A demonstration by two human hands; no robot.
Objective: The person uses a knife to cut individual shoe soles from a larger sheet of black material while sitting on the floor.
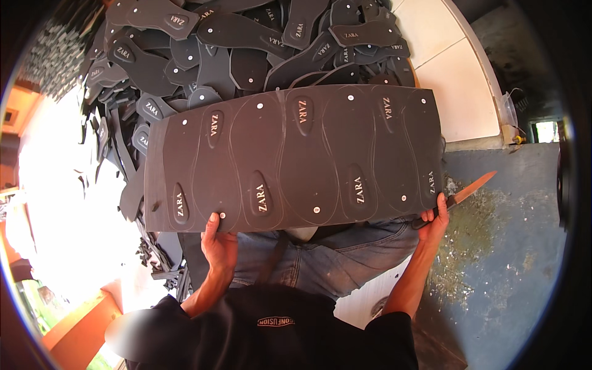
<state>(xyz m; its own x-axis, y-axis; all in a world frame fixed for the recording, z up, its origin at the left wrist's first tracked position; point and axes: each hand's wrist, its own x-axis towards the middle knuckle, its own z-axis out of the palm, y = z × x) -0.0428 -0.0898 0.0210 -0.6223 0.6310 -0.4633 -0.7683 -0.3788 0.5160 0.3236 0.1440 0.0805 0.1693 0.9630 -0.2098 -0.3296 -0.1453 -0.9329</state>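
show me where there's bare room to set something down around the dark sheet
The white tiles, right of the cut soles, look bare; the blue-grey floor right of the knife is mostly bare. Crowded: beyond the dark sheet, where soles overlap. Debris speckles the floor below the knife.

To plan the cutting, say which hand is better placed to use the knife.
Right, probably: the right hand holds the knife beside the dark sheet; the left hand holds only the sheet's lower edge.
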